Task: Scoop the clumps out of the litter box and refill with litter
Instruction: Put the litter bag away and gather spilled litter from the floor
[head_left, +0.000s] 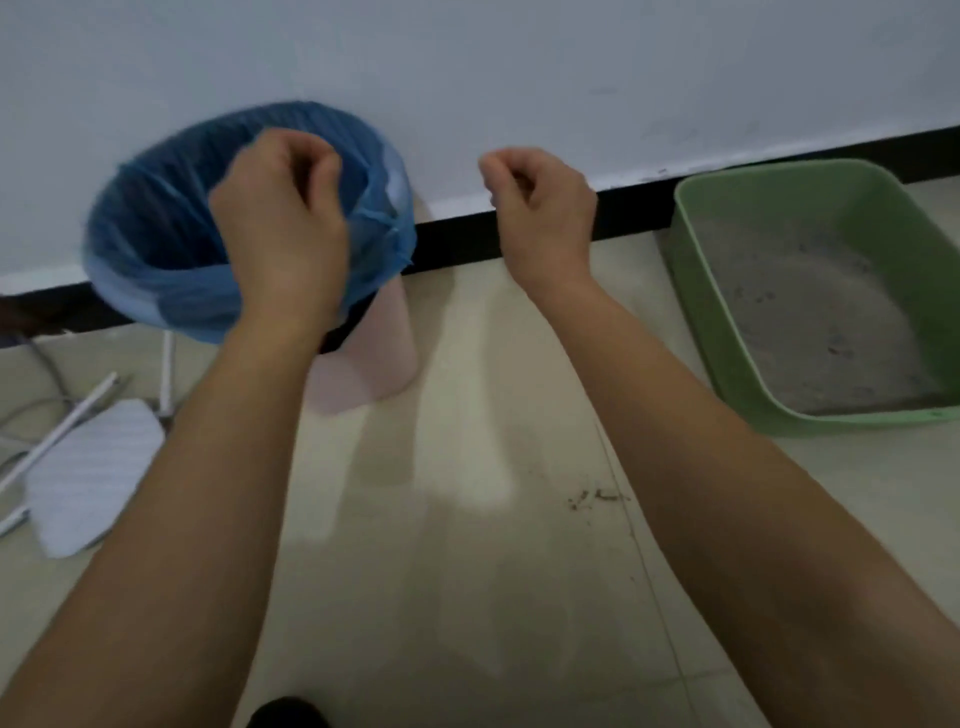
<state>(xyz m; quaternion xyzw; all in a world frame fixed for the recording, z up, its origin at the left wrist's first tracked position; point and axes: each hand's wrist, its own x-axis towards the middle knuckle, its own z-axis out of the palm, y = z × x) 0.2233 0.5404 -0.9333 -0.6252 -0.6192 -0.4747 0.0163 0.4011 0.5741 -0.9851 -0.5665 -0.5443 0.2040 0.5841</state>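
Observation:
A green litter box (727, 332) sits on the floor at the right, against the wall, with grey litter (810, 312) spread inside it. A pink waste bin (374, 358) lined with a blue bag (150, 249) stands at the left. My left hand (280, 223) hovers over the bin's opening, fingers curled, with nothing visibly in it. My right hand (545, 208) is raised between the bin and the litter box, fingers curled shut with nothing in it. No scoop is in view.
A white flat mop head (88, 473) with its pole and some cables lie on the floor at the far left. A few dark crumbs (592, 499) dot the beige tiles in the middle. A black baseboard (571, 218) runs along the white wall.

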